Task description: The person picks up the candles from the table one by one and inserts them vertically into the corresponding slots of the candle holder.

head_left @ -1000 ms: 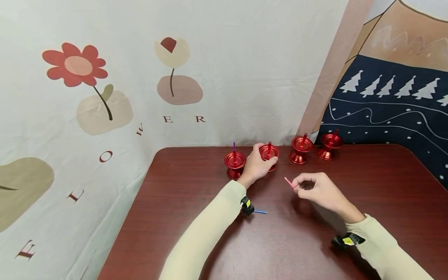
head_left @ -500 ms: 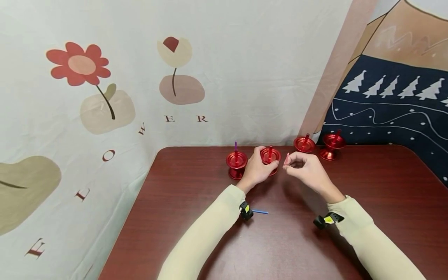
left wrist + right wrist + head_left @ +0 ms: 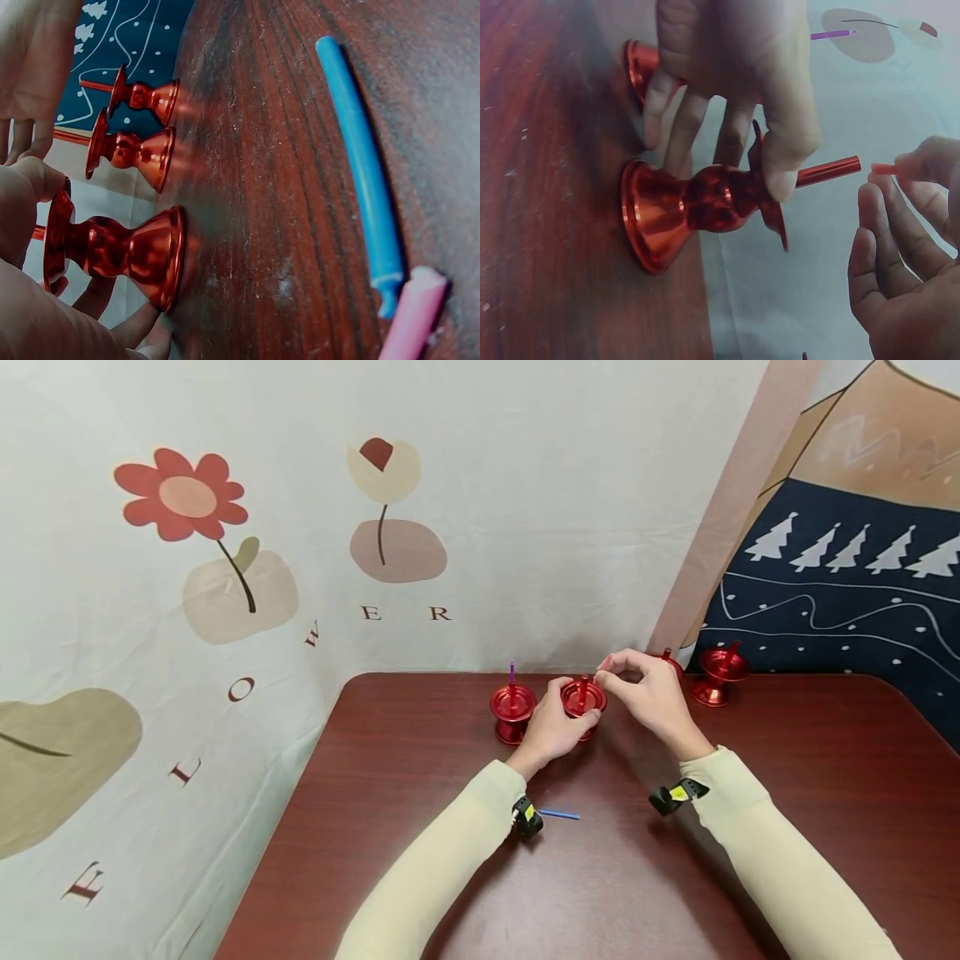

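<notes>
Red stemmed metal candleholder gripped, the left hand is likely steadying it; the right hand is pinching a slim pink candle.

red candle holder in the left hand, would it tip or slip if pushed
The red candle holder should stand steadily on its flared base, but could tip if pushed high up. Its glossy surface may feel slippery.
</notes>
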A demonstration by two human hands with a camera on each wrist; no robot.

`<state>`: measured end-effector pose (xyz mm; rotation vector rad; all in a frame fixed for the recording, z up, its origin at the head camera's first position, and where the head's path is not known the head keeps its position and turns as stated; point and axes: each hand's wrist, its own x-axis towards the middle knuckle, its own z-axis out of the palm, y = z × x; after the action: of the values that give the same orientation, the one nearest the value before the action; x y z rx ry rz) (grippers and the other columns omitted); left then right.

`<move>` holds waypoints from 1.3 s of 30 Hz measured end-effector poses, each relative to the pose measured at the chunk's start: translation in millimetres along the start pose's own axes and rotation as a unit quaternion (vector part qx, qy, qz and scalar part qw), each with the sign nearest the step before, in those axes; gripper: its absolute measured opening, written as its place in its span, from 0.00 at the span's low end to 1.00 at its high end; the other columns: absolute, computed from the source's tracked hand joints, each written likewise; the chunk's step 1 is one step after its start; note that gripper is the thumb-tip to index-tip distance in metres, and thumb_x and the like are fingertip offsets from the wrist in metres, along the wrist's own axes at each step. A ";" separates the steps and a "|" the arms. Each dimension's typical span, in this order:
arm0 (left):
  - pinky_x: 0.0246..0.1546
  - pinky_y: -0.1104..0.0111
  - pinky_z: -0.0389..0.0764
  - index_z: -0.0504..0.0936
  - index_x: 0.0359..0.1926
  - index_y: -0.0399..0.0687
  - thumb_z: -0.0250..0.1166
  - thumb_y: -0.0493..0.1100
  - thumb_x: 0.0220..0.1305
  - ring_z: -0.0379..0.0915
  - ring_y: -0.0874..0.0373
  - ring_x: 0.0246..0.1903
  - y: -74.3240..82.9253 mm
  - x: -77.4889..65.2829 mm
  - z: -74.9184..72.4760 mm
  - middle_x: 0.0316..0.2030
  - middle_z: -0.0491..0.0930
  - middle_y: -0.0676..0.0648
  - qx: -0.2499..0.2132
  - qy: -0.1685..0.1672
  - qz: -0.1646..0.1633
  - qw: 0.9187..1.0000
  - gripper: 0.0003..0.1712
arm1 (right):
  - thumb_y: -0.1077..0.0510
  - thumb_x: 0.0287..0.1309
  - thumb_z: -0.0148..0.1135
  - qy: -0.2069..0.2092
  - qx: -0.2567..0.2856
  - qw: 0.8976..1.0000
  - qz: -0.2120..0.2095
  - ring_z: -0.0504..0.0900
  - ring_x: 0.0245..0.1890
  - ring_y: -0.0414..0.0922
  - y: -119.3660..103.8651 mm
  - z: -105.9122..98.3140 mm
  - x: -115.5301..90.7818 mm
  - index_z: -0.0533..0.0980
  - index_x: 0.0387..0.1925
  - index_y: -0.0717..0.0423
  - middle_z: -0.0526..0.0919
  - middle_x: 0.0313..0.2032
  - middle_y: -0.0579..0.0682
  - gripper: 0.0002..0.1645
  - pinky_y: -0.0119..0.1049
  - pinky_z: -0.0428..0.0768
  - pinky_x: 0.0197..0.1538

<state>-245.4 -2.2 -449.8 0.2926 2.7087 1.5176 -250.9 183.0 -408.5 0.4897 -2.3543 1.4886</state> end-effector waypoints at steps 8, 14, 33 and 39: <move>0.67 0.56 0.79 0.68 0.76 0.43 0.75 0.51 0.70 0.80 0.46 0.65 -1.4 -1.1 -0.9 0.66 0.80 0.38 0.002 0.002 0.001 1.000 0.42 | 0.59 0.73 0.74 -0.007 -0.025 1.000 -0.012 0.84 0.35 0.42 -1.5 7.0 9.3 0.89 0.44 0.59 0.91 0.39 0.54 0.06 0.24 0.79 0.39; 0.68 0.55 0.78 0.67 0.77 0.43 0.76 0.51 0.70 0.79 0.45 0.65 1.6 -3.9 -1.8 0.67 0.80 0.38 -0.013 -0.002 -0.001 1.000 0.42 | 0.62 0.72 0.73 -0.012 -0.051 0.998 -0.033 0.85 0.34 0.43 0.3 8.3 11.8 0.89 0.43 0.59 0.92 0.38 0.54 0.04 0.23 0.78 0.38; 0.68 0.54 0.78 0.67 0.77 0.43 0.75 0.51 0.71 0.78 0.45 0.66 1.6 -3.2 -3.6 0.68 0.79 0.38 -0.012 -0.006 -0.003 1.000 0.42 | 0.68 0.66 0.74 -0.032 -0.122 0.987 -0.099 0.90 0.36 0.52 -5.2 7.5 20.3 0.89 0.40 0.62 0.91 0.37 0.56 0.03 0.55 0.89 0.43; 0.68 0.54 0.78 0.67 0.77 0.44 0.75 0.51 0.71 0.78 0.46 0.66 2.6 -4.6 -4.0 0.68 0.79 0.38 -0.011 -0.005 -0.007 1.000 0.42 | 0.67 0.66 0.74 -0.036 -0.127 0.986 -0.105 0.90 0.36 0.52 -7.0 6.5 20.5 0.89 0.40 0.62 0.91 0.37 0.55 0.02 0.51 0.90 0.42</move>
<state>-241.0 -5.0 -445.8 0.2799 2.6779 1.5369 -266.6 171.9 -396.7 0.7088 -2.4152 1.0766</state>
